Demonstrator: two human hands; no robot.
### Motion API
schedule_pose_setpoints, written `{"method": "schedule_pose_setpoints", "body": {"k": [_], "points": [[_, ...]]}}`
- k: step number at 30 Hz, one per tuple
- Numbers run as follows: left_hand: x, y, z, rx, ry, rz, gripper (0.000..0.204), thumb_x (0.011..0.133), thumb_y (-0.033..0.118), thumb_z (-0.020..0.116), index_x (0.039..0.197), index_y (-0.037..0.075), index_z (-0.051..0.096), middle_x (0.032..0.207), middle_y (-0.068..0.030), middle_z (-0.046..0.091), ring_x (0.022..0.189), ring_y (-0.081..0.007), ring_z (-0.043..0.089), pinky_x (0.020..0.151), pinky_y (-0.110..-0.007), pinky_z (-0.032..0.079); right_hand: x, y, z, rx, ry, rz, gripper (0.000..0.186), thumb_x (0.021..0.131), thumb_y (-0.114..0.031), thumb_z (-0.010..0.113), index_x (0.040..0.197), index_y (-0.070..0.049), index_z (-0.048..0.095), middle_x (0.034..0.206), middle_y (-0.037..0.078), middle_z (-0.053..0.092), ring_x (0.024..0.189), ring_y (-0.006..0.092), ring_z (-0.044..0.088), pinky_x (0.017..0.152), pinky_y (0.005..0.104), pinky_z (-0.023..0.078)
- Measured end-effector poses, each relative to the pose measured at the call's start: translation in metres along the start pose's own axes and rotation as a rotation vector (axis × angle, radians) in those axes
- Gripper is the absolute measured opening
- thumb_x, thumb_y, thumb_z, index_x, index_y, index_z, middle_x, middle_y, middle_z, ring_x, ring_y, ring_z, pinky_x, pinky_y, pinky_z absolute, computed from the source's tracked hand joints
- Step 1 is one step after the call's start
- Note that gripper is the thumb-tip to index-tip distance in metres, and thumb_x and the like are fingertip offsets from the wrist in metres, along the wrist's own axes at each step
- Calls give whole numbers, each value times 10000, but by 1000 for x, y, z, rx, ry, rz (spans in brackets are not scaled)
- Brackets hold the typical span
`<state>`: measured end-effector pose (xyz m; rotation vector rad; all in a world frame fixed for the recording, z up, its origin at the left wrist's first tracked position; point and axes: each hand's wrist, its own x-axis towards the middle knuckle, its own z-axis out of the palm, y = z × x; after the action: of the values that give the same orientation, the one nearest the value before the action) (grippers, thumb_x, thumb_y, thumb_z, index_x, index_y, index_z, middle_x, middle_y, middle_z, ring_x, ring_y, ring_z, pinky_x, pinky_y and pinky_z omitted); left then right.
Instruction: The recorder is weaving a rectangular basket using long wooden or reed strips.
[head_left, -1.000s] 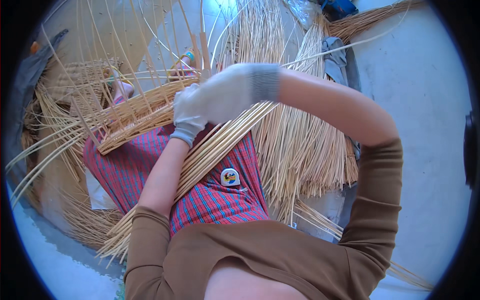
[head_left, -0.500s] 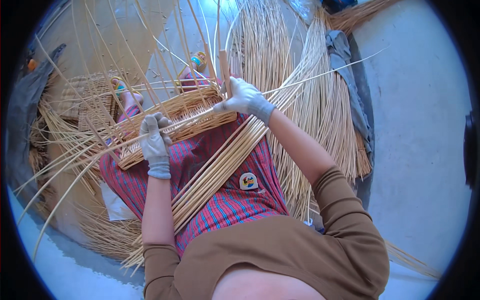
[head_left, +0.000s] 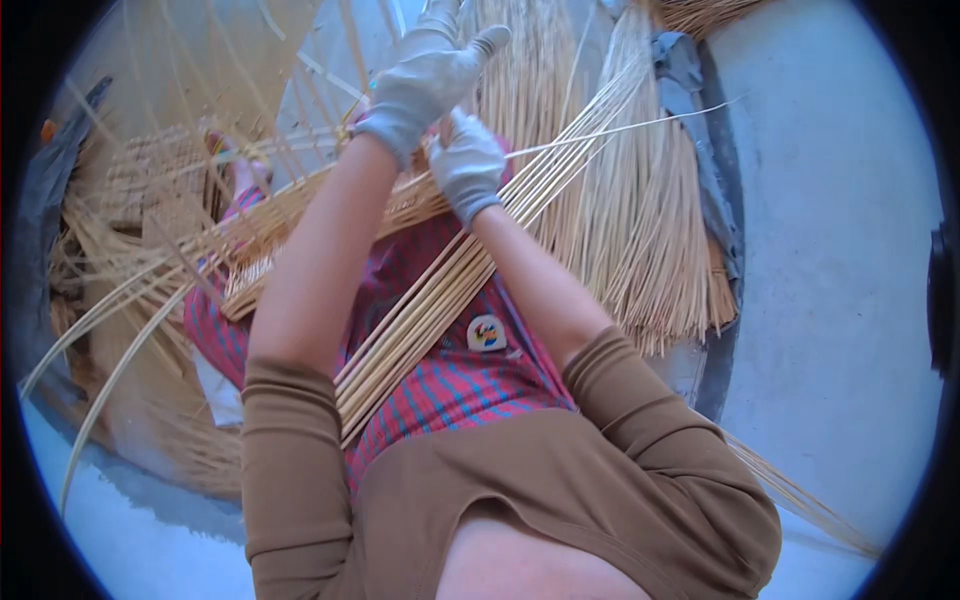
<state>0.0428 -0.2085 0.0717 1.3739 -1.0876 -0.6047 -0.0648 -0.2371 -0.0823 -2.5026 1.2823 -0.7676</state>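
A half-woven wicker basket (head_left: 400,212) with tall upright stakes rests across my lap. My right hand (head_left: 468,168), in a pale glove, is closed at the basket's right end. A long thin wicker rod (head_left: 620,130) comes out of its right side and stretches off to the right. Above it, my left hand (head_left: 420,85), gloved too, is raised near the top edge with the thumb spread from the fingers; I see nothing in it, though its fingertips are partly cut off. My left forearm hides part of the basket.
A bundle of rods (head_left: 425,320) lies slantwise over my checked skirt. Large heaps of wicker rods (head_left: 640,240) cover the floor at the right, beside a dark grey cloth (head_left: 690,110). Woven pieces (head_left: 150,180) lie at the far left. Long curved rods (head_left: 110,390) stick out leftward.
My left hand has let go of the rods along the basket's near side and swung up and right, past my right hand. The right hand has shifted slightly left.
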Motion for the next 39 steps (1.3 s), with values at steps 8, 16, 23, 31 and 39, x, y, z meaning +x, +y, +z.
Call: {"method": "schedule_pose_setpoints", "body": {"k": [8,16,23,31,39], "points": [[-243,-14,-88,135,-253,-327,224,902,63,717,1121,34,678,1002,-95,690,941,-194,677,859,-320,544,-10,20,1,-43,148,-55,251,879,-316,745,888,-115,595,801,121,641,747,348,652,683,488,506],[-340,-34,-94,620,143,-441,81,893,135,718,941,71,705,836,-131,659,794,-325,664,737,-410,520,-30,-25,-45,199,255,-246,464,876,-258,747,1258,-64,572,1037,155,658,1017,343,629,909,452,487],[-291,-19,-79,797,41,14,135,878,208,715,996,153,678,899,-50,679,880,-273,653,780,-421,456,-133,-74,-109,1218,-1090,196,342,1034,-257,579,1278,-24,632,1187,86,647,1042,163,644,888,335,537],[-298,-80,-161,528,199,-305,165,998,190,623,1062,53,688,967,-139,715,905,-308,690,848,-371,539,-55,-32,-110,1446,-524,157,81,1002,-23,614,1063,-50,568,1032,111,690,1015,215,693,846,344,624],[-237,-77,-200,1142,-50,-246,502,942,9,431,1365,230,589,1400,-14,627,1088,-245,700,890,-348,572,-70,28,-70,1350,-269,324,150,1001,-112,657,1078,-85,531,1030,111,697,877,196,717,747,336,642]]}}
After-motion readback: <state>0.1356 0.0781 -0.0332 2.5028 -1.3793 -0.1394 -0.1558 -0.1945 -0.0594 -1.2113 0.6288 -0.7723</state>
